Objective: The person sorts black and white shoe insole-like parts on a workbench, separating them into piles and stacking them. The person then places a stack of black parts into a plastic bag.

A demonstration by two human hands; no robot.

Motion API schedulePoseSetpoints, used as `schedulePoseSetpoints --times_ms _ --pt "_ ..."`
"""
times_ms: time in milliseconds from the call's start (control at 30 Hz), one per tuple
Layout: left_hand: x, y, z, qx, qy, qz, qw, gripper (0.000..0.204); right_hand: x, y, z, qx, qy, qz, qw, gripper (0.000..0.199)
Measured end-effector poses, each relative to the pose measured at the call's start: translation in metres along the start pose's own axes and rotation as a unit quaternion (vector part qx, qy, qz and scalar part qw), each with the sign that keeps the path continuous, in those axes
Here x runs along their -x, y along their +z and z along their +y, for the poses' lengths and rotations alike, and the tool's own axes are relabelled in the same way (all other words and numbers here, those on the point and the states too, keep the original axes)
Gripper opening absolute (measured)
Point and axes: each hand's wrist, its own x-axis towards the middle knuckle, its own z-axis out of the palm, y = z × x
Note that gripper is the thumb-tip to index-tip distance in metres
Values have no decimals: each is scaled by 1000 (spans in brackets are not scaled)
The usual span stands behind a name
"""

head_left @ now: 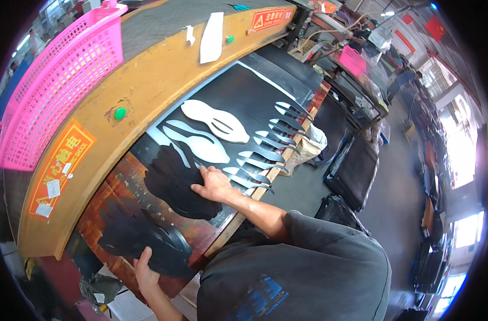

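Right hand: my right hand (214, 184) lies palm down with fingers spread, pressing on a fan of black cut pieces (177, 182) on the tabletop (129, 179); it grips nothing.
Left hand: my left hand (145, 270) pinches the near edge of a second stack of black cut pieces (139, 235), thumb on top, at the tabletop's front edge.
Black sheet: a black sheet (244, 96) covers the far part of the tabletop, just beyond my right hand.
White patterns: two white sole-shaped patterns (214, 123) lie side by side on the sheet.
Cutting dies: a row of slim curved metal dies (270, 144) runs along the sheet's right edge, near my right fingers.
Press housing: an orange machine housing (147, 80) with a green button (120, 113) arches above.
Basket: a pink plastic basket (62, 80) rests on top.
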Motion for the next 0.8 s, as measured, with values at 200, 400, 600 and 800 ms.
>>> schedulePoseSetpoints --times_ms 200,400,600,800 --pt "-60 9 -25 -95 -92 52 990 41 -16 5 1 -205 27 -108 972 73" --pt "-55 31 -5 -182 -85 1 980 42 -12 11 -28 -87 -57 -174 979 81" --pt "-49 80 -4 -149 -40 -26 988 61 3 31 -54 -141 -157 -237 948 114" --pt "-58 86 -30 -203 31 36 978 58 -11 39 -30 -344 -117 -326 873 88"
